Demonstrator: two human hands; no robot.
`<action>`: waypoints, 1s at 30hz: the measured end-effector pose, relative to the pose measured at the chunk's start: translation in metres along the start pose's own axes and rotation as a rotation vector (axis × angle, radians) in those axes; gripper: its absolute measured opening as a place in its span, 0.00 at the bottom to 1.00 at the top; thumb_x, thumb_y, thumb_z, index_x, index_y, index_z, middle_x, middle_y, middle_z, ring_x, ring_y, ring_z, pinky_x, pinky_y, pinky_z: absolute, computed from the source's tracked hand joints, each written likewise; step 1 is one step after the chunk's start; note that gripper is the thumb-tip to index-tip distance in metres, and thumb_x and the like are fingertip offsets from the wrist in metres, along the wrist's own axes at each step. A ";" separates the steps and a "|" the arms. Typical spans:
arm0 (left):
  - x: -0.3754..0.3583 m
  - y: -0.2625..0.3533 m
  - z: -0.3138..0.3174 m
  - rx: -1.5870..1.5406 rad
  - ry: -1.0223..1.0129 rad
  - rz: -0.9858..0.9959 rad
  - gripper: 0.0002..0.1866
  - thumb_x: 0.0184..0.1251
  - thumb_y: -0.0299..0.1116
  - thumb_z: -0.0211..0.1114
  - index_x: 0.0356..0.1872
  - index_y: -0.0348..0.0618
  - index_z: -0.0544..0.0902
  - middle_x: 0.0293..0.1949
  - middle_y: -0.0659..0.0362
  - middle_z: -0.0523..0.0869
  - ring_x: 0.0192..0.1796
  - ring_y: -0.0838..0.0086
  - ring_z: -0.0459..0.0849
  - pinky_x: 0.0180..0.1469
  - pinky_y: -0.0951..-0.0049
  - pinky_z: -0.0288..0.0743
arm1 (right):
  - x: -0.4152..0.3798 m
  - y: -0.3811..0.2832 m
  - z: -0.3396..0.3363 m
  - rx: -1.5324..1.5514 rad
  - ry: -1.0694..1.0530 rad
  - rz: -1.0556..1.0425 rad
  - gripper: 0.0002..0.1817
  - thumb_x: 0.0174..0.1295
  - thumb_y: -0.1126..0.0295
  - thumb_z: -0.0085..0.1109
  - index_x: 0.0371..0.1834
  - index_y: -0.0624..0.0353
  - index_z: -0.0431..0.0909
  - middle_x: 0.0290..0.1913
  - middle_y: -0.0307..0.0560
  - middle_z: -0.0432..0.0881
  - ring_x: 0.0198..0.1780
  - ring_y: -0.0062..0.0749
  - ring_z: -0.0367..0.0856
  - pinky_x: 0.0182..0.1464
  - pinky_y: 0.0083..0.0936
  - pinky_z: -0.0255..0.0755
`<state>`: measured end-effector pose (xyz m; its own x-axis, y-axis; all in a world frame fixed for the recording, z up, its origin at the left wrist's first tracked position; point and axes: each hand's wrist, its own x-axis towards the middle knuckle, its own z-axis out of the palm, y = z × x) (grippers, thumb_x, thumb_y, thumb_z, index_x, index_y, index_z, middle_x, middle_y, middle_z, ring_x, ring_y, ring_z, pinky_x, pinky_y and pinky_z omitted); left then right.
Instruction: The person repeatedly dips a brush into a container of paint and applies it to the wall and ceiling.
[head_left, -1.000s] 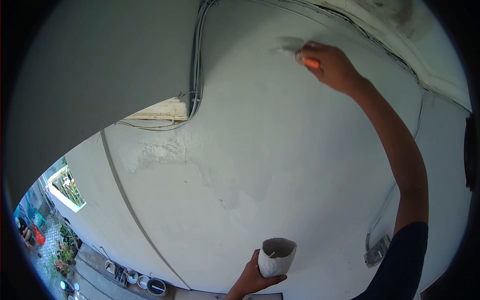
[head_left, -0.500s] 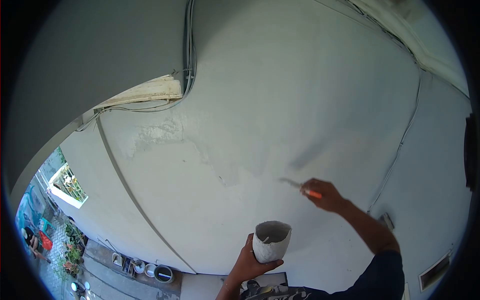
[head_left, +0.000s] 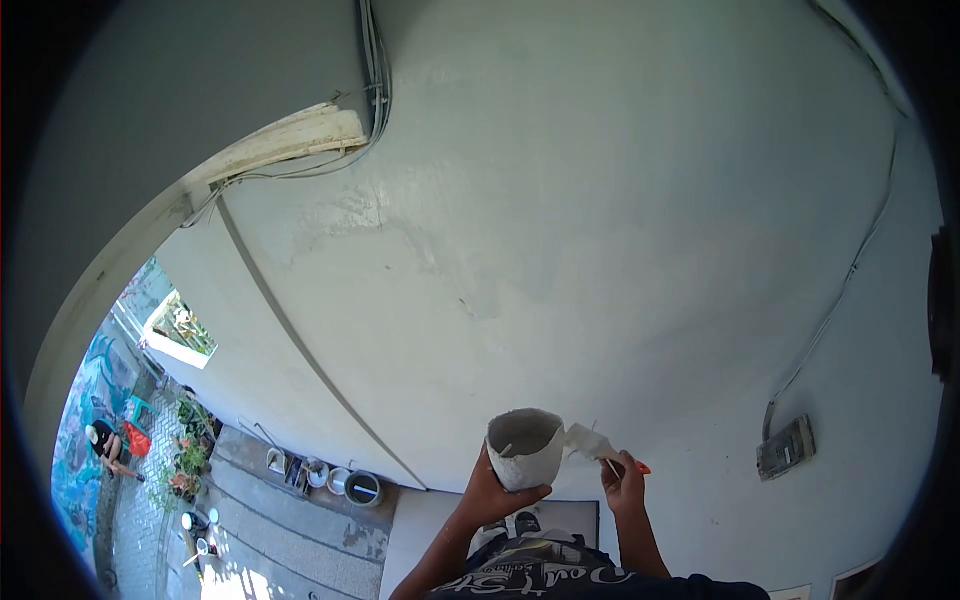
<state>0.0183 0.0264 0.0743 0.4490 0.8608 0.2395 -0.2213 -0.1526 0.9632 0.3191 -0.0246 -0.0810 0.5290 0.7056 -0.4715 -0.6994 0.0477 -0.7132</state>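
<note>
My left hand point(head_left: 492, 500) is wrapped round the lower side of a white-crusted pot point(head_left: 535, 468), its mouth turned up. A thin stick-like piece point(head_left: 507, 449) shows inside at the pot's left rim. Just right of the pot, my right hand point(head_left: 625, 487) grips a putty knife point(head_left: 592, 442) with an orange handle end. White material coats its blade, which points left, right at the pot's rim. Both hands are low in front of my body, below a pale wall point(head_left: 600, 280) with a rough, patchy area point(head_left: 370, 215).
Cables point(head_left: 377, 80) run down the wall by a broken-edged ledge point(head_left: 290, 145). A meter-like box point(head_left: 787, 450) hangs at the right. Several buckets point(head_left: 363, 488) stand on the ground below. Far left, a person point(head_left: 105, 447) sits near plants point(head_left: 188, 450).
My right hand has come down and left from the wall, bringing the putty knife beside the pot. The view has tilted down, showing more ground and my shirt front.
</note>
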 end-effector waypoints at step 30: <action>0.029 0.024 0.038 0.439 0.144 0.168 0.52 0.46 0.33 0.91 0.70 0.36 0.64 0.64 0.49 0.76 0.67 0.64 0.81 0.69 0.62 0.77 | -0.186 -0.268 0.178 -1.035 -1.242 -1.220 0.18 0.51 0.70 0.83 0.46 0.54 0.90 0.47 0.46 0.92 0.45 0.40 0.95 0.41 0.34 0.90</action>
<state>0.0590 0.0293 0.1092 0.3075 0.8606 0.4061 0.1193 -0.4582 0.8808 0.3227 -0.0421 0.2903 -0.4478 0.6538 0.6100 0.4187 0.7561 -0.5031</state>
